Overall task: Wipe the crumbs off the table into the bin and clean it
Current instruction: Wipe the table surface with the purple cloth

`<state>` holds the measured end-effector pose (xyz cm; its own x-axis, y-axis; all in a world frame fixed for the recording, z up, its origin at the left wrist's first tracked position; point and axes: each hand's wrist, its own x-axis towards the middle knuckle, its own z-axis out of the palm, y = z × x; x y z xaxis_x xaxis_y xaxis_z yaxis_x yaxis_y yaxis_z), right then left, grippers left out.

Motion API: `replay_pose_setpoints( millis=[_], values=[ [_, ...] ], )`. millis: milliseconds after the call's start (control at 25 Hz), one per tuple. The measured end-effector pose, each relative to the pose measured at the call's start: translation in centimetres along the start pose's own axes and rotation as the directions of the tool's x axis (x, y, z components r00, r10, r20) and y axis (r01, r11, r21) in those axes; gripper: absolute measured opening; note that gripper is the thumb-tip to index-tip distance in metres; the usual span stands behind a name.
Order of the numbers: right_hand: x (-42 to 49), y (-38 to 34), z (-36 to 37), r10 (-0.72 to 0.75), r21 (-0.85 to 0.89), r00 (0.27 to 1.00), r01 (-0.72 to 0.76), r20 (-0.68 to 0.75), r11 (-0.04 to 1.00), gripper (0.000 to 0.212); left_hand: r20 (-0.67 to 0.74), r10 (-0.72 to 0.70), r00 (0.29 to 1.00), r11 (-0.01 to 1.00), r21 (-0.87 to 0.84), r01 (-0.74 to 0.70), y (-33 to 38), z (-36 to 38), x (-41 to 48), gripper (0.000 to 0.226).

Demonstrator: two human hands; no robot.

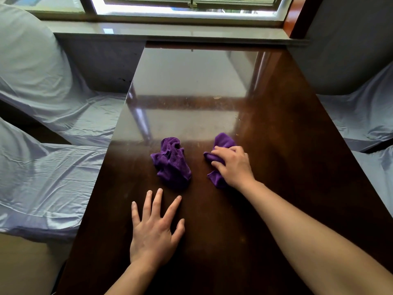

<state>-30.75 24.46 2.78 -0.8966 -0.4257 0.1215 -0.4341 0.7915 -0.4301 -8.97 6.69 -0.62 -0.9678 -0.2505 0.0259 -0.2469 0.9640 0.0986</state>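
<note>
Two crumpled purple cloths lie on the dark glossy wooden table (287, 124). My right hand (232, 166) presses down on and grips the right purple cloth (223, 141). The left purple cloth (172, 160) lies loose beside it, untouched. Just below it, my left hand (154, 228) rests flat on the table with its fingers spread and nothing in it. A pale crumb (217, 97) and faint specks lie farther up the table. No bin is in view.
Seats draped in light blue covers (53, 167) flank the table on the left, and more covered seats (365, 118) on the right. A windowsill (170, 31) and window run along the table's far end.
</note>
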Motion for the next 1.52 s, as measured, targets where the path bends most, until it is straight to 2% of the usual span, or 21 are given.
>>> replay_pose_setpoints(
  millis=[80,200,320,400,480,560,600,680,760,800,880,1040,1160,1240,1320,1400,1480,1520],
  values=[
    [-2.4,-1.4,0.4,-0.148,0.009,0.989,0.148,0.006,0.989,0.029,0.001,0.005,1.0,1.0,-0.009,-0.005,0.0,0.0,0.0,0.062],
    [-8.0,-2.4,0.3,-0.352,0.0,0.935,0.352,0.054,0.936,0.024,0.004,0.012,1.0,1.0,-0.009,-0.011,0.0,0.0,0.0,0.062],
    [-12.6,-1.4,-0.8,-0.446,0.001,0.887,0.449,0.117,0.893,0.023,0.007,0.013,1.0,1.0,0.005,-0.013,0.0,0.0,0.0,0.062],
    [-13.5,-0.2,-2.2,-0.391,0.038,0.919,0.39,0.052,0.92,0.019,0.003,0.01,1.0,1.0,0.009,-0.01,0.0,0.0,0.0,0.062],
    [-12.8,0.9,-3.5,-0.221,0.174,0.973,0.229,-0.063,0.958,0.016,-0.001,0.009,1.0,1.0,0.006,-0.009,0.0,0.0,-0.1,0.061],
    [-10.3,2.3,-4.8,-0.045,0.293,0.984,0.094,-0.17,0.951,0.015,0.001,0.004,1.0,1.0,0.012,-0.004,0.1,0.0,0.0,0.062],
    [-8.6,3.2,-5.3,0.019,0.293,0.979,0.041,-0.201,0.955,0.016,0.003,0.001,1.0,1.0,0.015,-0.001,0.1,0.1,0.0,0.062],
    [-5.5,5.1,-5.6,0.093,0.155,0.976,-0.063,-0.199,0.986,0.021,-0.002,0.001,1.0,1.0,0.014,-0.001,0.1,0.1,0.0,0.062],
    [-3.9,6.1,-4.9,0.151,-0.032,0.985,-0.154,-0.08,0.988,0.037,-0.008,0.001,1.0,1.0,0.013,-0.001,0.0,0.2,0.0,0.062],
    [-4.0,6.0,-4.1,0.147,-0.106,0.989,-0.15,-0.033,0.983,0.042,-0.004,0.003,1.0,1.0,0.015,-0.003,0.0,0.1,0.0,0.062],
    [-5.4,4.4,-2.8,0.047,-0.135,0.998,-0.051,-0.033,0.99,0.038,-0.002,0.002,1.0,1.0,0.016,-0.002,0.0,0.1,0.0,0.061],
    [-12.1,-0.7,-0.6,-0.192,-0.019,0.98,0.191,-0.044,0.981,0.035,0.021,0.0,1.0,1.0,0.012,0.0,0.2,-0.4,0.0,0.061],
    [-18.4,-4.1,1.0,-0.446,0.072,0.89,0.441,0.096,0.895,0.029,0.031,0.002,1.0,1.0,-0.006,-0.002,0.2,-0.5,-0.1,0.061],
    [-17.8,-3.0,-0.3,-0.527,0.13,0.844,0.514,0.099,0.848,0.025,0.019,0.004,1.0,1.0,-0.005,-0.004,0.3,-0.5,-0.1,0.061],
    [-14.2,-1.0,-2.0,-0.443,0.192,0.896,0.442,-0.041,0.876,0.029,0.023,0.006,1.0,1.0,0.004,-0.006,0.2,-0.4,-0.1,0.062],
    [-9.1,0.7,-3.8,-0.165,0.326,0.971,0.215,-0.173,0.921,0.028,0.016,0.001,1.0,1.0,0.008,-0.001,0.1,-0.3,0.0,0.062],
    [-4.0,2.4,-5.0,0.089,0.428,0.982,-0.009,-0.167,0.904,0.021,0.02,0.0,1.0,1.0,0.013,0.0,0.1,-0.2,-0.1,0.062],
    [-1.8,3.1,-5.3,0.152,0.404,0.98,-0.089,-0.127,0.91,0.022,0.018,0.0,1.0,1.0,0.01,0.0,0.1,-0.2,-0.1,0.062]
  ],
)
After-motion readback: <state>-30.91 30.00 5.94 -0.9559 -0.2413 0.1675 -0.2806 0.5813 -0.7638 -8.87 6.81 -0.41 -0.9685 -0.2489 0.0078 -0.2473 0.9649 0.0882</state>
